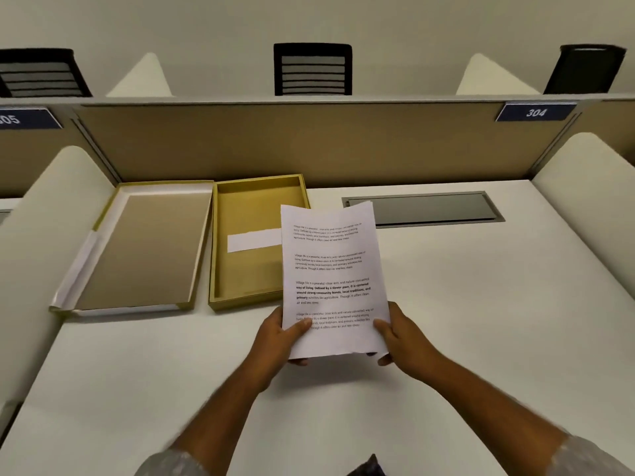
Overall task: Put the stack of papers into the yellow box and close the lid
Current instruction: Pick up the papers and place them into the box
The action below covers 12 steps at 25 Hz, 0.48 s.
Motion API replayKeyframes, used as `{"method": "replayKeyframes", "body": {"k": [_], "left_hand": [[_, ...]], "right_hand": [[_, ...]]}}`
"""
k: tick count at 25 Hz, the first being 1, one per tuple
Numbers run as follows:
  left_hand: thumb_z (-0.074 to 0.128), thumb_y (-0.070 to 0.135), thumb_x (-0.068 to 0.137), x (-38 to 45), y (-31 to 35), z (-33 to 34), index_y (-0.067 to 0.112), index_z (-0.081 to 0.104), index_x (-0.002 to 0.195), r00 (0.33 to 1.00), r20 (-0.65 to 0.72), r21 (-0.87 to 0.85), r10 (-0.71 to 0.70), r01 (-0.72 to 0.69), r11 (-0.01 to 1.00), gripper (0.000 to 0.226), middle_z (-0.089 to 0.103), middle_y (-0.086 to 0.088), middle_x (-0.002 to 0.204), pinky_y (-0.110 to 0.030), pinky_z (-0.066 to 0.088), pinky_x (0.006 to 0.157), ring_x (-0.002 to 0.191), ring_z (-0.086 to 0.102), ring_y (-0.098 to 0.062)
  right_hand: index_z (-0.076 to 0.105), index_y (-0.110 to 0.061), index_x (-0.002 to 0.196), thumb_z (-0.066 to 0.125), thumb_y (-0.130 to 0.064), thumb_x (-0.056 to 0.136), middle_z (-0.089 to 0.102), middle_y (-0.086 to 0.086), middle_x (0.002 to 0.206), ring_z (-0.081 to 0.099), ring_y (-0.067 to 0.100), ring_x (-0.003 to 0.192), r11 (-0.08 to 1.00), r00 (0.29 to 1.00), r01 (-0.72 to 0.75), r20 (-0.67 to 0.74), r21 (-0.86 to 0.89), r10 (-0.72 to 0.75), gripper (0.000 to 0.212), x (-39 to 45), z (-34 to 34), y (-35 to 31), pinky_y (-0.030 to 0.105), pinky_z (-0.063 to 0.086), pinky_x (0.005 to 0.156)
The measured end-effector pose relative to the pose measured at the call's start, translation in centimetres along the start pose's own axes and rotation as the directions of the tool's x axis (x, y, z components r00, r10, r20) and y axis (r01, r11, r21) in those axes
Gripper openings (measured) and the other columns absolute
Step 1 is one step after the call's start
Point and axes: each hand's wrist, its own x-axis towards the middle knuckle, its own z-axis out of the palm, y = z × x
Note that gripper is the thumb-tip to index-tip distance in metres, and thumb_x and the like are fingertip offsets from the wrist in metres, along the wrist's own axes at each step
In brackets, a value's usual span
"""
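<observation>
Standing beside the white study desk [446, 304], I watch a person hold a thin stack of white printed paper sheets [330, 280] above the surface. The left hand [280, 333] clamps the stack's lower left edge, thumb pressed flat on the top sheet with the other fingers curled beneath. The right hand [400, 333] pinches the lower right edge the same way, thumb on top and fingertips tucked under.

The stack hangs just right of the open yellow cardboard box [254, 214], its upper left part overlapping the box's right wall from where I look. A white paper strip [254, 240] lies on the box floor. The box's shallow lid [137, 249] rests upturned just left of the box, nearly touching it.

The risk, as I judge it, lies in the loose grip near one end only: the far end sags free, so sheets could fan out or slide apart on the way over. A corner might also catch the box wall and fold if the stack goes in askew. The lid would then sit badly over any raised edge.

Counting: one stack, one box, one lid, one strip, two hands. Beyond the tan partition [309, 142] stand three dark chairs [312, 68], and one grey cable hatch [422, 209] sits flush in the desk.
</observation>
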Motion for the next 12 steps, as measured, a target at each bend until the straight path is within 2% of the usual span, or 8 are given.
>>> {"method": "replayKeyframes", "body": {"k": [3, 6, 8, 10, 11, 12], "left_hand": [[0.08, 0.029, 0.096, 2.5, 2.5, -4.0, 0.038, 0.069, 0.119, 0.999, -0.05, 0.001, 0.017, -0.017, 1.0, 0.027, 0.082, 0.011, 0.108, -0.044, 0.067, 0.06, 0.092, 0.081, -0.02], [0.078, 0.029, 0.097, 5.6, 4.5, -7.3, 0.036, 0.067, 0.124, 0.993, -0.11, 0.033, 0.034, -0.03, 0.999, 0.03, 0.08, 0.008, 0.112, -0.036, 0.062, 0.053, 0.092, 0.08, -0.023], [0.076, 0.032, 0.098, 8.0, 5.5, -9.0, 0.038, 0.068, 0.12, 0.989, -0.147, 0.065, 0.021, -0.011, 0.998, 0.024, 0.08, 0.008, 0.113, -0.03, 0.057, 0.048, 0.094, 0.078, -0.022], [0.074, 0.034, 0.099, 10.5, 6.1, -10.4, 0.04, 0.067, 0.118, 0.987, -0.161, 0.089, -0.006, 0.02, 0.996, 0.022, 0.078, 0.01, 0.115, -0.026, 0.054, 0.047, 0.096, 0.075, -0.019], [0.073, 0.035, 0.099, 11.8, 6.1, -11.0, 0.038, 0.066, 0.122, 0.986, -0.163, 0.097, -0.026, 0.042, 0.994, 0.025, 0.077, 0.01, 0.116, -0.024, 0.054, 0.047, 0.096, 0.074, -0.019], [0.073, 0.034, 0.1, 13.0, 5.9, -11.5, 0.034, 0.066, 0.129, 0.985, -0.167, 0.105, -0.05, 0.068, 0.992, 0.03, 0.076, 0.008, 0.118, -0.024, 0.054, 0.047, 0.094, 0.072, -0.019]], "right_hand": [[0.04, -0.023, 0.145, 0.041, -0.028, 0.112, 0.068, 0.0, 0.123, 0.078, 0.023, 0.082, 0.999, 0.999, 0.035, 0.023, -0.041, -0.034, 0.033, 4.2, 1.8, -3.9, 0.026, 0.061, 0.059], [0.039, -0.019, 0.148, 0.041, -0.03, 0.112, 0.067, 0.002, 0.125, 0.077, 0.019, 0.078, 0.994, 0.998, 0.062, 0.037, -0.093, -0.058, 0.038, 8.9, 3.2, -7.6, 0.022, 0.057, 0.055], [0.041, -0.015, 0.148, 0.042, -0.03, 0.112, 0.064, 0.004, 0.129, 0.075, 0.023, 0.086, 0.989, 0.998, 0.064, 0.022, -0.132, -0.062, 0.039, 12.2, 4.1, -9.4, 0.028, 0.06, 0.057], [0.044, -0.01, 0.146, 0.043, -0.028, 0.111, 0.062, 0.01, 0.135, 0.071, 0.031, 0.104, 0.983, 0.999, 0.037, -0.023, -0.177, -0.042, 0.04, 15.4, 5.0, -10.7, 0.041, 0.065, 0.071], [0.046, -0.008, 0.146, 0.043, -0.028, 0.111, 0.061, 0.012, 0.134, 0.069, 0.034, 0.108, 0.982, 0.999, 0.008, -0.038, -0.187, -0.015, 0.04, 16.9, 5.5, -11.2, 0.043, 0.065, 0.075], [0.047, -0.008, 0.144, 0.043, -0.029, 0.111, 0.061, 0.011, 0.131, 0.07, 0.034, 0.105, 0.983, 0.999, -0.036, -0.044, -0.181, 0.029, 0.039, 18.4, 6.2, -11.4, 0.042, 0.066, 0.074]]}}
